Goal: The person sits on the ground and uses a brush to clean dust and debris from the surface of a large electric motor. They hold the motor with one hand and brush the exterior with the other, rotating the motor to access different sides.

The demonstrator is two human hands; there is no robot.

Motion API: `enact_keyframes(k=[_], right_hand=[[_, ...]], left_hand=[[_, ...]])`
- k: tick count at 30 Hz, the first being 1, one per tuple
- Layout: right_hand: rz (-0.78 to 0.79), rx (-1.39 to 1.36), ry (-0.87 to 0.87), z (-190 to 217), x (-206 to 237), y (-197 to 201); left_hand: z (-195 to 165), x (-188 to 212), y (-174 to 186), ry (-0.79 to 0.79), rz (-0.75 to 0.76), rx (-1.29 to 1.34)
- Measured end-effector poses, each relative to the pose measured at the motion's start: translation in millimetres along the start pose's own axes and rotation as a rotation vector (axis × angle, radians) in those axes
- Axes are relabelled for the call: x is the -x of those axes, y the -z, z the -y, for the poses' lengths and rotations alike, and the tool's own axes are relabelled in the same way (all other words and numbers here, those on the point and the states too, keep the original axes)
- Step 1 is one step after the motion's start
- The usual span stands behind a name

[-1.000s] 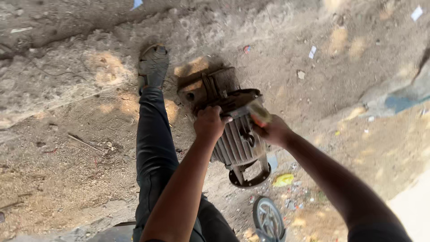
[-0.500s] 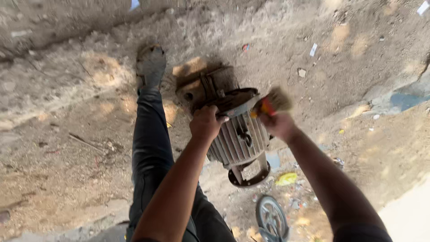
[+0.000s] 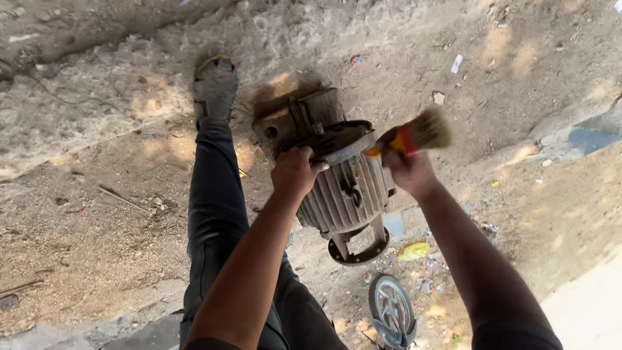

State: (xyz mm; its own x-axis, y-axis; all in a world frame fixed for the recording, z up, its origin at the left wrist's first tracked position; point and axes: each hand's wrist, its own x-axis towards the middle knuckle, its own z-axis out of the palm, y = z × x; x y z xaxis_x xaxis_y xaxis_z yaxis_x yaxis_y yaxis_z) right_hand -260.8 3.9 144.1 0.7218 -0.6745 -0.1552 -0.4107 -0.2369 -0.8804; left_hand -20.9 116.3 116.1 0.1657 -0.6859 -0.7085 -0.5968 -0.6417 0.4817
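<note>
ribbed metal motor (image 3: 346, 194), bristly brush (image 3: 414, 135)

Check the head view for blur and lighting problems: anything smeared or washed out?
Head view: the brush in the right hand is motion-smeared at its bristles; the left hand and ribbed motor stay sharp; dappled sunlight mottles the dirt ground; the lower right corner is washed out.
</note>
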Motion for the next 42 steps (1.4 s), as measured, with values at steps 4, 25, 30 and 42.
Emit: enact_keyframes(k=[4,25,30,42], right_hand=[[0.381,0.393,-0.715,-15,19,-8],[-0.085,0.709,0.2,-15,12,-11],[0.069,-0.283,-0.005,-10,18,-5],[0.038,-0.058,-0.088,-43,25,-15]], left_hand=[[3,-1,3,-0.025,-0.013,0.007],[12,-7,2,0.012,0.065,0.003],[14,-6,-4,0.017,0.029,0.028],[12,-4,1,-0.01,0.004,0.001]])
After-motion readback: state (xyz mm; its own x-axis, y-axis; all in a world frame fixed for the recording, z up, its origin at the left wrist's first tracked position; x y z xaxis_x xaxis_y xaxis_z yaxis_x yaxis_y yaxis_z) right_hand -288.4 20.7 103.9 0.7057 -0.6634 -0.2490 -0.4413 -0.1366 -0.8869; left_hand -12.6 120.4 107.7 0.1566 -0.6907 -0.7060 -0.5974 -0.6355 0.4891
